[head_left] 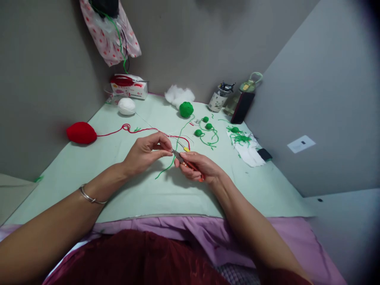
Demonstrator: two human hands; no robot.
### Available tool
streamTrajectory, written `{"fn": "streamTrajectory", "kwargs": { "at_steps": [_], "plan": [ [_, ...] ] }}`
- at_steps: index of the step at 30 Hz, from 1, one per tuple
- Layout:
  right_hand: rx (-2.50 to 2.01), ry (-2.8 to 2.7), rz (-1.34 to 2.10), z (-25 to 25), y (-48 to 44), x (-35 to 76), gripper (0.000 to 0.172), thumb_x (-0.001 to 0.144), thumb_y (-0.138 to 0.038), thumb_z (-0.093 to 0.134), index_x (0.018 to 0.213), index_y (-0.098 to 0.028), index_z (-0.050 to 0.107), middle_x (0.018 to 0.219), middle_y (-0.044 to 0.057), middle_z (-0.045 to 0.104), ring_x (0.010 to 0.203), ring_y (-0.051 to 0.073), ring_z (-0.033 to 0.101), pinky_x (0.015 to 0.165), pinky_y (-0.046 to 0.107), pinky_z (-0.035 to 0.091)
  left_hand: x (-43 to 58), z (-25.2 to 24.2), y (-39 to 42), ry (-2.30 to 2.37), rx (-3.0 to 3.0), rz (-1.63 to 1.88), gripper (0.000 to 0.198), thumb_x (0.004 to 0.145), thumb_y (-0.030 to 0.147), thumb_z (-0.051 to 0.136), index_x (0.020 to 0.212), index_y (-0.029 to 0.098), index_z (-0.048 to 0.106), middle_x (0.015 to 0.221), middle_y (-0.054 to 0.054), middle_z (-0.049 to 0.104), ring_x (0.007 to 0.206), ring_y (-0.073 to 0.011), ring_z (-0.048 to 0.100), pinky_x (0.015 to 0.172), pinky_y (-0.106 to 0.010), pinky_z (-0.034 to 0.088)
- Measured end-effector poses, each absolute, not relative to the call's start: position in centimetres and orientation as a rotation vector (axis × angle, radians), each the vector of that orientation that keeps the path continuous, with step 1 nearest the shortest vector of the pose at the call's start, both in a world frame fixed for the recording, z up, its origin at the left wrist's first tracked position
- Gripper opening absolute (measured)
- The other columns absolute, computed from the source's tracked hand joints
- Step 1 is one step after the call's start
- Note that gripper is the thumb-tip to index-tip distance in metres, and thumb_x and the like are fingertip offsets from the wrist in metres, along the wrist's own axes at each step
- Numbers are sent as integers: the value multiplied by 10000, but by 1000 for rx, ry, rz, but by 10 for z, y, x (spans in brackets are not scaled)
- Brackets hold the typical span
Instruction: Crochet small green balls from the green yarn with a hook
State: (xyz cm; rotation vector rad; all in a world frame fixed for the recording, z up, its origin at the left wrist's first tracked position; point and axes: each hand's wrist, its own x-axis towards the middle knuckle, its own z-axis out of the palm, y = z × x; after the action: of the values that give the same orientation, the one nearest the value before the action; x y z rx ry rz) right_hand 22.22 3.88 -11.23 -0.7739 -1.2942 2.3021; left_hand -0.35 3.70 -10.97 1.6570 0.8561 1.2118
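My right hand [197, 165] is closed around small orange-handled scissors [190, 164], their metal blades pointing left. At the blade tips, my left hand [151, 148] pinches something too small to make out. Under the hands a green yarn strand [166, 170] runs across the table from the green yarn ball [186, 109]. Just beyond the fingers lies a yellow-handled tool [186, 149], partly hidden by the right hand. A red strand [142, 129] leads from the red yarn ball [81, 132] at the left toward it.
A white yarn ball [126, 106], a tissue pack [133, 89] and fluffy white stuffing [179, 95] sit at the back. Small green balls [209, 126] and green scraps [241, 137] lie to the right. A pen holder [218, 99], bottle [247, 85] and phone [242, 107] stand back right.
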Motion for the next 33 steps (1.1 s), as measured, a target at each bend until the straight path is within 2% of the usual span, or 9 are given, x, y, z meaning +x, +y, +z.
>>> {"fn": "streamTrajectory", "kwargs": {
  "at_steps": [4,15,20,25,33],
  "plan": [
    [-728,-1303,2309,-113,38,222,347,964,-491,592,940,-150,655,489,-111,437,347,28,148,325,158,156,-4,-108,36,864,1692,1243,131,784,252,853,815,216,731,826,-18,716,793,-189,669,806,-342,572],
    [-926,-1480,1781,-104,29,214,406,974,-548,578,928,-164,703,544,-80,499,364,37,282,333,173,182,-1,-111,42,779,1450,1273,213,751,197,883,921,203,755,953,-21,742,892,-180,723,891,-324,591],
    [-919,-1538,1696,-103,27,213,402,987,-544,563,932,-172,708,545,-81,491,385,38,311,364,178,208,-4,-111,45,764,1354,1226,170,790,241,874,923,208,772,977,-19,759,922,-176,732,942,-319,573],
    [-945,-1552,1683,-103,26,213,402,991,-547,555,940,-179,710,564,-75,499,393,41,309,370,190,193,-2,-113,46,761,1238,1205,128,835,312,840,886,210,784,943,-10,749,880,-164,727,918,-323,575],
    [-950,-1633,1604,-101,24,211,434,984,-557,568,980,-159,740,622,-55,493,477,51,347,439,208,241,-4,-112,49,749,1148,1151,211,708,212,916,840,198,753,868,16,719,802,-136,707,834,-290,575]
  ]
}}
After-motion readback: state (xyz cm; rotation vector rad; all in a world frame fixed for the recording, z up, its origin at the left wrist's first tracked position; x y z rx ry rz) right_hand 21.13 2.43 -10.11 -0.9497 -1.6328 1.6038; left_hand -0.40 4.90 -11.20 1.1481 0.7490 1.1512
